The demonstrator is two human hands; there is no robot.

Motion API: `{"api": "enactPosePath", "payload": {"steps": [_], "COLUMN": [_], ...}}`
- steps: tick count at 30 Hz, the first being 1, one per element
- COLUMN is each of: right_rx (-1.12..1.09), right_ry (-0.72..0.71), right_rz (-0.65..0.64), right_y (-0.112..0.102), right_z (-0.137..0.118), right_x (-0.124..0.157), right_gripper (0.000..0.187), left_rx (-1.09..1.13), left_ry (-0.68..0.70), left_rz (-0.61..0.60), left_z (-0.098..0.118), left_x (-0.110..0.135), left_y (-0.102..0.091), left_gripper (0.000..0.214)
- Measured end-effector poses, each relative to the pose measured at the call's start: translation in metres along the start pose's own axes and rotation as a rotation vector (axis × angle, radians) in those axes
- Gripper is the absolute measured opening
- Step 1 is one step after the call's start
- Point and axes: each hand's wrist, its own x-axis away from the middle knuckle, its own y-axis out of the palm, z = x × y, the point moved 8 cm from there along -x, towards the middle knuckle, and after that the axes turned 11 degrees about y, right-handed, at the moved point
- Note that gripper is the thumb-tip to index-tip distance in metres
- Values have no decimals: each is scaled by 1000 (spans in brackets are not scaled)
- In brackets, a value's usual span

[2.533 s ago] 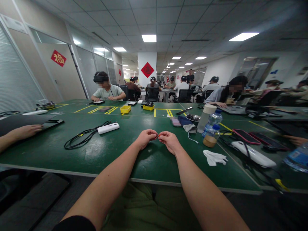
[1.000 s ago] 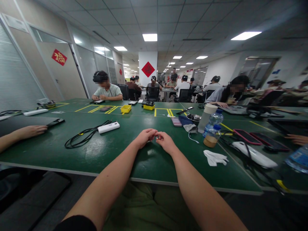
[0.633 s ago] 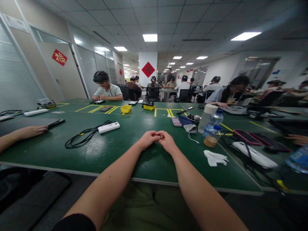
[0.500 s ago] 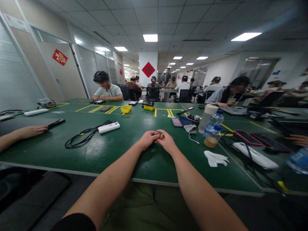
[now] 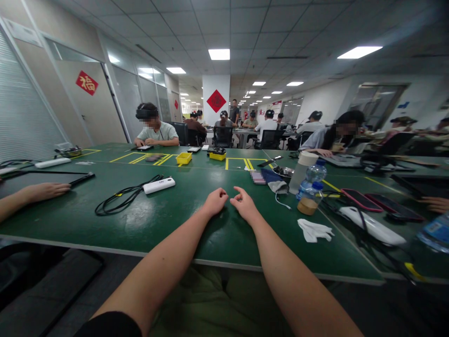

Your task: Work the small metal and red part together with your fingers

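Both my hands rest over the green table (image 5: 196,234) in front of me, a small gap between them. My left hand (image 5: 215,202) is curled with its fingers drawn in, and no object shows in it. On my right hand (image 5: 244,204) the index finger and thumb stretch apart toward the left hand, holding nothing. Left of my hands lies a white power bank (image 5: 159,186) beside a looped black cable (image 5: 117,201). To their right are a grey pouch (image 5: 278,186) with a white cord and a crumpled white tissue (image 5: 315,230).
A pale tumbler (image 5: 302,172) and water bottles (image 5: 315,174) stand to the right, near phones (image 5: 361,200). Yellow trays (image 5: 184,158) sit farther back by yellow tape marks. A neighbour's hand (image 5: 49,189) rests on a dark device at left. Several people sit around.
My hands, fingertips touching before, have come apart. My right index finger and thumb have spread, while my left fingers have curled in. A standing person in the background has shifted left.
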Motion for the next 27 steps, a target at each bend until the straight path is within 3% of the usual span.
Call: {"api": "enactPosePath", "payload": {"steps": [7, 10, 12, 14, 17, 22, 27], "right_rx": [-52, -59, -56, -54, -54, -62, -67], "right_ry": [17, 23, 30, 38, 48, 41, 32], "right_rz": [18, 23, 27, 28, 20, -15, -20], "right_y": [1, 0, -1, -2, -2, 2, 2], "right_z": [5, 6, 6, 7, 7, 7, 6], "right_x": [-2, -3, -2, -1, -1, -3, -4], "right_gripper": [59, 60, 61, 60, 58, 55, 48], "left_rx": [-403, -518, -578, -628, -684, -729, -673], "left_ry": [144, 148, 127, 86, -2, -152, -278], "left_rz": [-138, -149, -139, -115, -67, 42, 212], "left_z": [13, 9, 1, -9, -30, -61, -74], "left_x": [11, 9, 6, 3, 4, 31, 70], "left_y": [26, 22, 10, -11, -59, -162, -257], "left_gripper": [21, 24, 23, 21, 19, 13, 14]}}
